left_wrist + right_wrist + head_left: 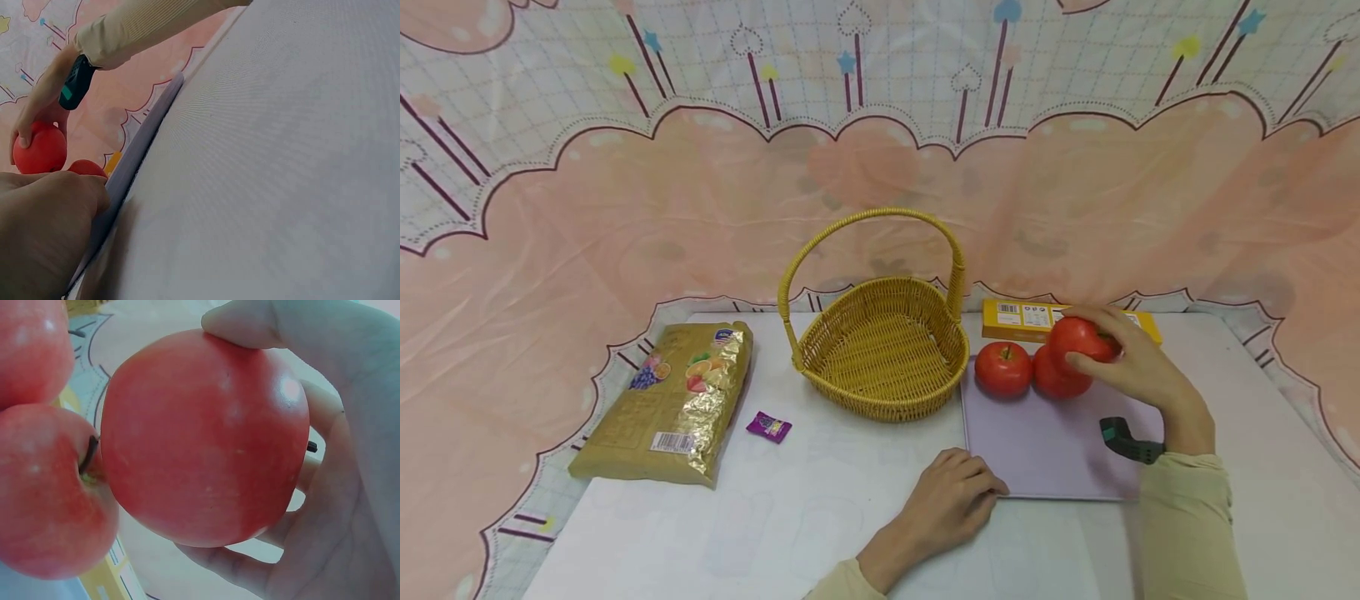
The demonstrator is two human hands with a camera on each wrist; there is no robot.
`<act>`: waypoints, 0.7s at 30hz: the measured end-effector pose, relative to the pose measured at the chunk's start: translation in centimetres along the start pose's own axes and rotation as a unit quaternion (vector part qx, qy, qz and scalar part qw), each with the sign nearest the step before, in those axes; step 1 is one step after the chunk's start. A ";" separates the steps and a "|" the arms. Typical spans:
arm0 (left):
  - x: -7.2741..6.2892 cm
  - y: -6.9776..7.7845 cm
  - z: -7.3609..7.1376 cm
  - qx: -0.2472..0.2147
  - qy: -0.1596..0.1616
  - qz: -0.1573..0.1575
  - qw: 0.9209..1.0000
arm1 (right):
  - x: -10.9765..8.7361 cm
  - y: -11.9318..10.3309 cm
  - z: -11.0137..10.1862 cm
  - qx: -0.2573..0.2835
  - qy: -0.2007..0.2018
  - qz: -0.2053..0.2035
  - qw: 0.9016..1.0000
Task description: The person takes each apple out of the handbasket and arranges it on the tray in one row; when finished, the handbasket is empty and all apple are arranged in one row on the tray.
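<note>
My right hand (1123, 354) grips a red apple (206, 437), thumb on one side and fingers on the other. This apple is above a second red apple (1058, 377), partly hiding it in the head view. A third red apple (1003, 370) sits to their left, at the back of a pale purple tray (1060, 450). Loosely bent, my left hand (946, 504) rests by the tray's front left corner and touches it. In the left wrist view the back of the left hand (47, 228) hides its fingertips.
A wicker basket (887, 408) with a tall handle stands left of the tray. Behind the tray lies a yellow box (1015, 327). Farther left are a small purple wrapped candy (769, 427) and a gold snack bag (662, 408). A patterned cloth (880, 183) hangs behind the white table.
</note>
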State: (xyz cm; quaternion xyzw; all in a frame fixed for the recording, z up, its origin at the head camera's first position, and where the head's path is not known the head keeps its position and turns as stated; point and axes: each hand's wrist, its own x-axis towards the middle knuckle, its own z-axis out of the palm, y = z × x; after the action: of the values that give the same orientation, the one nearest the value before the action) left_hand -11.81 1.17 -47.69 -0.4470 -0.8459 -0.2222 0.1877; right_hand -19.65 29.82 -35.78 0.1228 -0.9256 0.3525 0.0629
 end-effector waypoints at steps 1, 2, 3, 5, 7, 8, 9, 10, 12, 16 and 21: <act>0.0 0.0 0.0 0.000 0.000 0.000 1.000 | 0.0 0.1 -0.1 0.000 0.002 0.001 1.000; 0.0 0.0 0.0 -0.001 0.001 0.000 1.000 | -0.1 0.2 -0.1 0.000 0.003 0.002 1.000; 0.0 0.0 0.0 -0.001 0.000 0.000 1.000 | -0.1 0.3 -0.2 -0.001 0.002 0.003 1.000; 0.0 0.0 0.1 -0.002 -0.001 -0.001 1.000 | -0.2 0.4 -0.3 0.000 0.004 0.005 1.000; 0.0 0.0 0.1 -0.003 -0.002 -0.002 1.000 | -0.3 0.6 -0.4 -0.001 0.003 0.010 1.000; 0.0 -0.1 0.1 -0.003 -0.003 -0.003 1.000 | -0.3 0.7 -0.5 -0.004 0.005 0.013 1.000; 0.0 -0.1 0.1 -0.003 -0.003 -0.003 1.000 | -0.4 0.8 -0.5 -0.005 0.006 0.015 1.000; 0.0 -0.1 0.2 -0.003 -0.003 -0.002 1.000 | -0.4 0.9 -0.6 -0.006 0.010 0.017 1.000; 0.0 -0.1 0.2 -0.004 -0.001 -0.002 1.000 | -0.5 1.1 -0.6 -0.009 0.015 0.017 1.000; 0.0 -0.1 0.2 -0.005 0.000 0.000 1.000 | -0.6 1.4 -0.8 -0.015 0.024 0.013 1.000; 0.0 -0.1 0.1 -0.006 0.001 0.001 1.000 | -0.8 1.8 -1.2 -0.015 0.021 0.021 0.999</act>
State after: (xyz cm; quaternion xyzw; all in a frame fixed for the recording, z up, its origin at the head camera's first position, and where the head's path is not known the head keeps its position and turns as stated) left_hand -11.89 1.22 -47.78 -0.4485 -0.8440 -0.2279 0.1859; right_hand -19.37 32.02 -36.22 0.0950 -0.9317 0.3421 0.0766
